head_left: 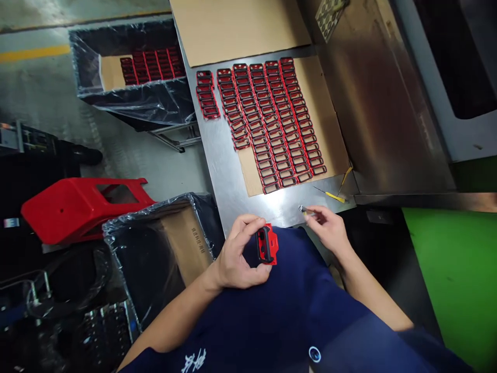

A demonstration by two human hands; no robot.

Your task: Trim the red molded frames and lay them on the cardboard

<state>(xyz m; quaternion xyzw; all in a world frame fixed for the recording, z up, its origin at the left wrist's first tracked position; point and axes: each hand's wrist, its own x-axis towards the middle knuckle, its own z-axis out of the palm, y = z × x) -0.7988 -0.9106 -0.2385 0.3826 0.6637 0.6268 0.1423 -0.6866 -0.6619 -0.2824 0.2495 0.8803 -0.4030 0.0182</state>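
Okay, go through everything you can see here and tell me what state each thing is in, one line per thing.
Left hand: closed around a red and black part, held upright over the lap.
Right hand: pinching a small metal tool at the table edge.
Rows of red parts: laid flat on cardboard.
Near lined box: open.
Far lined box: open, partly filled with parts.
Red stool: tipped on its side.

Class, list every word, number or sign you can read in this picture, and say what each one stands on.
Cardboard box: a line of dark print, too small to read.
Blue garment: white characters at the hem, cut off and unreadable.
Blue garment: a small round white mark, not legible.
Nothing else bears text.
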